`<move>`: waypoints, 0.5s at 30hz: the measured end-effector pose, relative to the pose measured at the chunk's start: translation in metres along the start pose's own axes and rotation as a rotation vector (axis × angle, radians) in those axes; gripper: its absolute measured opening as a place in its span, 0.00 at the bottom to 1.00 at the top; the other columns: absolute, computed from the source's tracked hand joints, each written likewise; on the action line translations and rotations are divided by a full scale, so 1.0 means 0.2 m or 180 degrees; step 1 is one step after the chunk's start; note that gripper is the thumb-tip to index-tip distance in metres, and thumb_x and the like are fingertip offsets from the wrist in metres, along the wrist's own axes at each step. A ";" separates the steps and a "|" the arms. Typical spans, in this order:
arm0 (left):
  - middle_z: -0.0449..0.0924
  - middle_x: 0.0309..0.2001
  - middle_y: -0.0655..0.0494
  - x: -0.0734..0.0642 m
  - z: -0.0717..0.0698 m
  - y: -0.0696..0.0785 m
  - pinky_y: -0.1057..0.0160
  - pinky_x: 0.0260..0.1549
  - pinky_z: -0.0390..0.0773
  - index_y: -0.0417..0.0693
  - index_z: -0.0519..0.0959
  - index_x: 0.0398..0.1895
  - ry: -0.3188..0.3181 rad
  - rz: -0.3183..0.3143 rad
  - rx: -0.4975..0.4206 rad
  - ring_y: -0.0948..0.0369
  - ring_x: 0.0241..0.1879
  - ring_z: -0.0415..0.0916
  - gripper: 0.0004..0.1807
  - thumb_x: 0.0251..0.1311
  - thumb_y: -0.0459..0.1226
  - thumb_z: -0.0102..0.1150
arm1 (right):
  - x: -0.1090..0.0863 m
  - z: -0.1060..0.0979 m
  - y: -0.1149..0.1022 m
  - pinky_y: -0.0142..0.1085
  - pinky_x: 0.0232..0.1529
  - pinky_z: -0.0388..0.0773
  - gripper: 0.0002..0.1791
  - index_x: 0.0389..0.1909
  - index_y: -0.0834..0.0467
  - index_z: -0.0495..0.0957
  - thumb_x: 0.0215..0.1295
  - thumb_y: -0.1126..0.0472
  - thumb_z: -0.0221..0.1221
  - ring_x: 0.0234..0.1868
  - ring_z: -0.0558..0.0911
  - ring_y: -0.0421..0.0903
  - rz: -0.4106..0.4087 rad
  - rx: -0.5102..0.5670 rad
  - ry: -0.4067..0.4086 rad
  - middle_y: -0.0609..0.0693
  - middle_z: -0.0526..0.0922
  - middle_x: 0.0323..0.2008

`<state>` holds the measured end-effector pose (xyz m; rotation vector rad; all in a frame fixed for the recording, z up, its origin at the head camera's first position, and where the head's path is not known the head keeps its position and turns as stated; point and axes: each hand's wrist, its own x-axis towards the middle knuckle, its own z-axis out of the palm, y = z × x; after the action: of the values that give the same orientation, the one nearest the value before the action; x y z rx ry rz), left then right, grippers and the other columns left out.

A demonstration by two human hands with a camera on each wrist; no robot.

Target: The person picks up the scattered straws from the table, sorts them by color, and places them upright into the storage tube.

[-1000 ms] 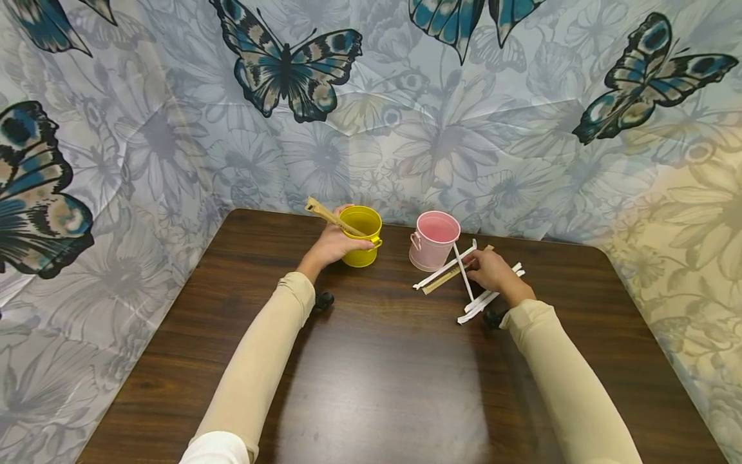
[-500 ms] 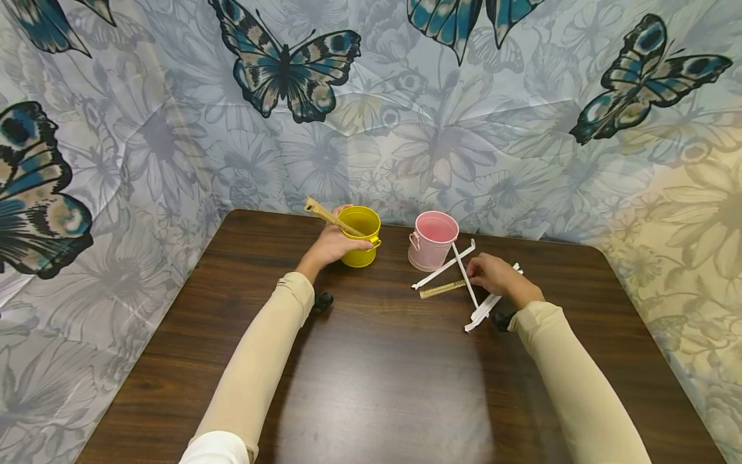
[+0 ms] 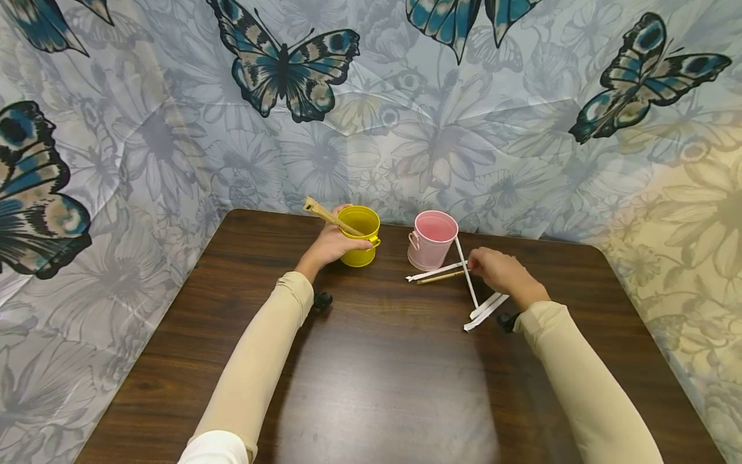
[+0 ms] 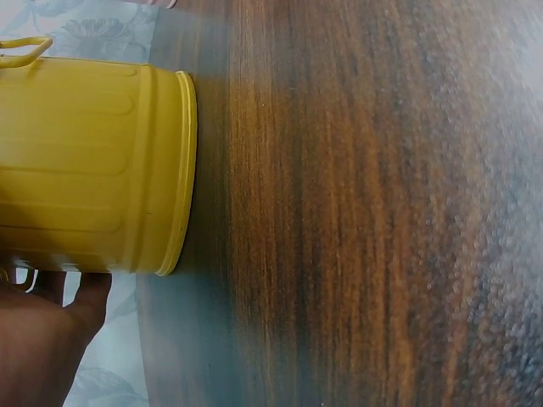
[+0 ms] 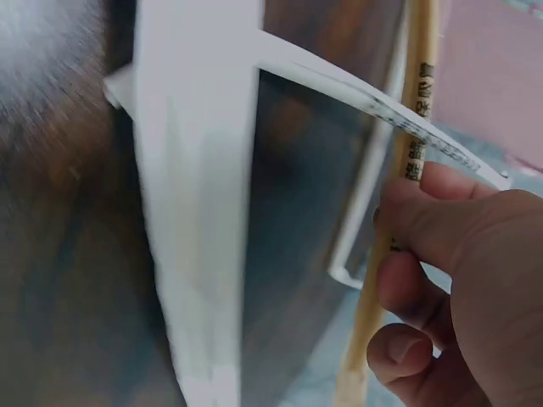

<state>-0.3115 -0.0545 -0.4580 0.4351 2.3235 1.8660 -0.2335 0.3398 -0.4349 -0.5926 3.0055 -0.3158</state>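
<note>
My left hand (image 3: 333, 246) grips the side of a small yellow bucket (image 3: 359, 259), which stands upright on the table. Brown paper-wrapped straws (image 3: 324, 212) lean out over the bucket's left rim. In the right wrist view, my right hand (image 5: 462, 254) pinches a brown paper-wrapped straw (image 5: 416, 102) with dark printing, between thumb and fingers. A white-wrapped straw (image 5: 373, 103) crosses that brown straw. The head view has the crossing white straw (image 3: 467, 274) running from near the pink bucket (image 3: 428, 254). Another white straw (image 3: 426, 276) lies beside the brown one.
More white-wrapped straws (image 3: 485, 312) lie under and in front of my right wrist. The dark wooden table (image 3: 382, 374) meets a butterfly-print cloth (image 3: 324, 154) behind both buckets. The pink bucket stands right of the yellow one.
My right hand has shifted slightly right and turned, with the brown straw in its fingers. The white straw beside it has slid toward the front left. My left hand holds still on the yellow bucket.
</note>
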 end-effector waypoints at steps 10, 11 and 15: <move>0.68 0.68 0.46 0.00 0.01 0.00 0.51 0.72 0.68 0.49 0.53 0.76 0.0010 0.0035 -0.0013 0.50 0.66 0.71 0.59 0.44 0.36 0.82 | -0.10 -0.17 0.06 0.57 0.46 0.81 0.09 0.47 0.59 0.83 0.70 0.67 0.60 0.47 0.84 0.59 0.0089 -0.0139 0.0021 0.55 0.82 0.45; 0.68 0.68 0.46 0.00 0.01 0.00 0.51 0.71 0.68 0.49 0.53 0.76 0.0010 0.0034 -0.0023 0.50 0.66 0.71 0.58 0.44 0.35 0.82 | -0.11 -0.19 0.07 0.58 0.46 0.80 0.09 0.48 0.59 0.83 0.71 0.66 0.59 0.48 0.84 0.60 0.0174 -0.0160 -0.0025 0.56 0.82 0.46; 0.68 0.68 0.46 0.00 0.01 0.00 0.50 0.71 0.68 0.50 0.53 0.76 0.0021 0.0035 -0.0017 0.50 0.65 0.71 0.57 0.45 0.35 0.82 | -0.15 -0.25 0.11 0.61 0.46 0.78 0.10 0.49 0.59 0.82 0.71 0.62 0.58 0.48 0.83 0.62 0.0457 -0.0228 -0.0170 0.58 0.81 0.48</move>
<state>-0.3106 -0.0533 -0.4577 0.4428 2.3246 1.8810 -0.2183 0.3810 -0.3912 -0.3807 2.9972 -0.1818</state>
